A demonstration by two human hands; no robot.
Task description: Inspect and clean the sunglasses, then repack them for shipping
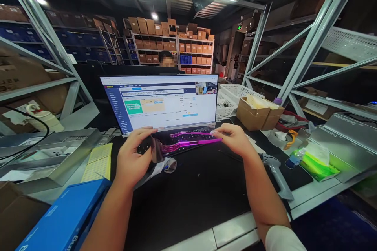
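Note:
A pair of sunglasses with clear magenta temples (191, 142) is held up above the desk, in front of the monitor. My left hand (134, 153) grips the dark front of the glasses (156, 150), thumb below and fingers above. At the other end, my right hand (231, 138) pinches the tips of the temples between thumb and fingers. Both temples stretch out to the right, unfolded. Behind them lies a black keyboard (173, 150), partly covered by the glasses and my left hand. A crumpled clear plastic wrapper (160, 168) lies on the black mat (191, 204) below.
A monitor (165, 104) stands behind my hands. To the left are a blue box (64, 215) and yellow label sheets (97, 160). On the right lie a barcode scanner (277, 174), a tissue pack (319, 164), a small bottle (294, 159) and grey boxes (344, 141). A person (167, 59) sits beyond the monitor.

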